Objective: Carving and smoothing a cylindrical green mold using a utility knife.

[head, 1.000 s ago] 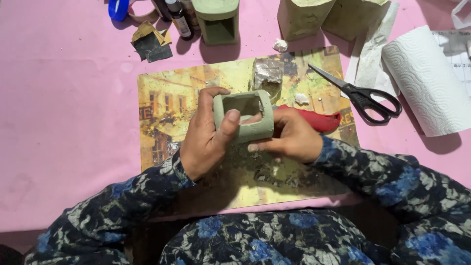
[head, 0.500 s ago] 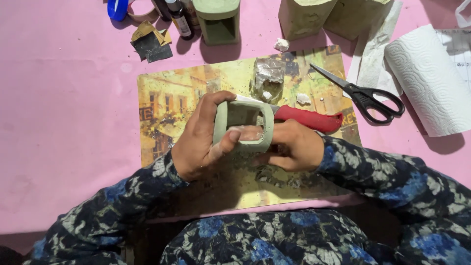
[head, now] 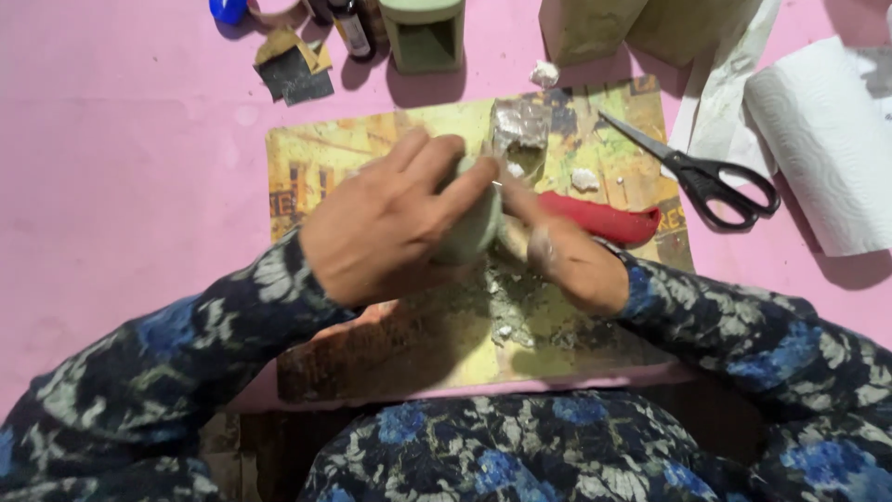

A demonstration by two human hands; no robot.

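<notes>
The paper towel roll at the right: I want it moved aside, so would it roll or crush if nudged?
The paper towel roll lies on its side, so it would probably roll. It looks soft and light; a squeeze would likely dent it.

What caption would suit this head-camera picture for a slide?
Left hand grips a small green clay piece over a picture placemat while the right hand works beside it.

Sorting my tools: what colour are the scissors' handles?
Black, on the scissors in the head view, right of the mat.
</notes>
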